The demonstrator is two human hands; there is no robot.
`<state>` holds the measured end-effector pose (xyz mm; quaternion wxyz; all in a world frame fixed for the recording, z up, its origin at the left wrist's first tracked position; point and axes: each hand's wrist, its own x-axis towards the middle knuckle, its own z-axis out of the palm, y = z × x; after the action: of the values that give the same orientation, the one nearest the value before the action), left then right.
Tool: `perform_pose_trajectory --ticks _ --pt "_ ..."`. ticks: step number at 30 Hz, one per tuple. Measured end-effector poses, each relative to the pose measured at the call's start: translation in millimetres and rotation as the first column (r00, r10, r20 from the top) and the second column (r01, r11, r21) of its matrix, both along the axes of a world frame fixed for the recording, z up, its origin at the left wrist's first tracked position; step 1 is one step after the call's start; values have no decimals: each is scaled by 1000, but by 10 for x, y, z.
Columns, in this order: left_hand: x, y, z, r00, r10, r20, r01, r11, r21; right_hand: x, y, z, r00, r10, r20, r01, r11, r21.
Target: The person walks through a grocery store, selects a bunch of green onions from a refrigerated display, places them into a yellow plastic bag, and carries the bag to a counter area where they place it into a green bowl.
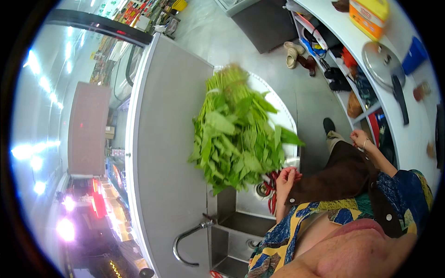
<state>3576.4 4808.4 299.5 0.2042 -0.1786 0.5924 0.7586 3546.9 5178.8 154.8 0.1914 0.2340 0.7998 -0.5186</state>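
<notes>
My left hand (288, 178) is at the near edge of a stainless steel sink (247, 203), just beside some red chillies (269, 184). Its fingers are curled together and I see nothing in them. My right hand (359, 138) hangs beside the shelving on the right, its fingers loosely curled with no object visible. Ahead of my left hand lies a large bundle of leafy greens (240, 142), its stems bound with a white tie (212, 91). Leaves hang over the sink's far end. Under the stems a white rim (274, 93) shows.
A chrome tap (184, 243) arches beside the sink's second basin. Grey counter (170, 139) runs along the left under glass. The white shelf top (389, 100) on the right bears a pot lid (380, 64) and a yellow jug (368, 17). Beige clogs (292, 54) stand on the floor.
</notes>
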Motion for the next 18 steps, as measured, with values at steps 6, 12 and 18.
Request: perform_pose_trajectory --ticks 6,12,18 --pt "-1535 675 98 997 73 -35 -73 997 -8 -2387 211 287 931 360 -56 -347 922 171" --pt "-2507 777 169 981 177 -83 -185 978 -93 -4530 -400 784 858 485 -172 -464 874 145" --pt "-3545 666 287 919 383 -99 -392 915 -98 -6038 -969 364 828 535 -166 -550 832 -65"
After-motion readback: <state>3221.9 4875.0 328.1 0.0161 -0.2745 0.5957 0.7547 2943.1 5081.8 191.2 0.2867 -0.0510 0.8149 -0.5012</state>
